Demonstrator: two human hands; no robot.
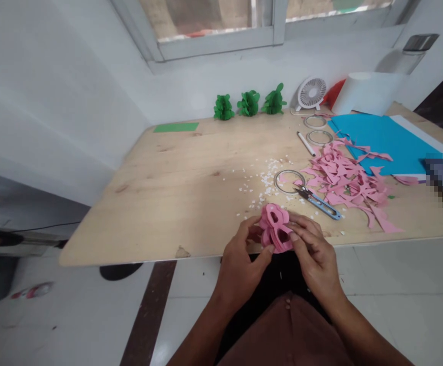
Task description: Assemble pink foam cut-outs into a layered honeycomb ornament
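Note:
A pink layered paper cutout (275, 230) with rounded lobes and openings is held over the table's front edge. My left hand (246, 250) grips its left side, thumb at the lower edge and fingers behind. On its right side my right hand (313, 249) pinches it between thumb and fingers. Just beyond the hands lie blue-handled thread snips (322, 204), their blades touching a wire ring (289, 182). Small white paper bits (269, 178) are scattered to the left of the ring.
Pink paper scraps (345, 175) heap at the right, before blue sheets (385, 142). A white pen (305, 144) and more rings (319, 137) lie behind. Several green paper figures (248, 103) and a small fan (312, 93) stand by the wall; a green strip (176, 127) is at left.

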